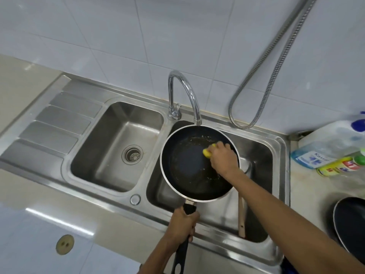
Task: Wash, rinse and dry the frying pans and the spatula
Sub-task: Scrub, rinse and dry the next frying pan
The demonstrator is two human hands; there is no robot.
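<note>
A black frying pan [189,171] with a silver rim hangs over the right sink basin [262,155], below the faucet spout. My left hand [184,224] grips its black handle near the pan body. My right hand [224,157] presses a yellow sponge [207,152] against the pan's inner far side, where greasy residue shows. A wooden spatula handle [241,218] leans inside the right basin, partly hidden under the pan and my forearm. A second dark frying pan [350,224] sits on the counter at the right edge.
The chrome faucet [185,95] arches over the divider between basins. The left basin [118,147] holds only its drain, with a ribbed drainboard [57,123] beside it. A metal hose [266,82] hangs on the tiled wall. Detergent bottles [333,153] lie at the right.
</note>
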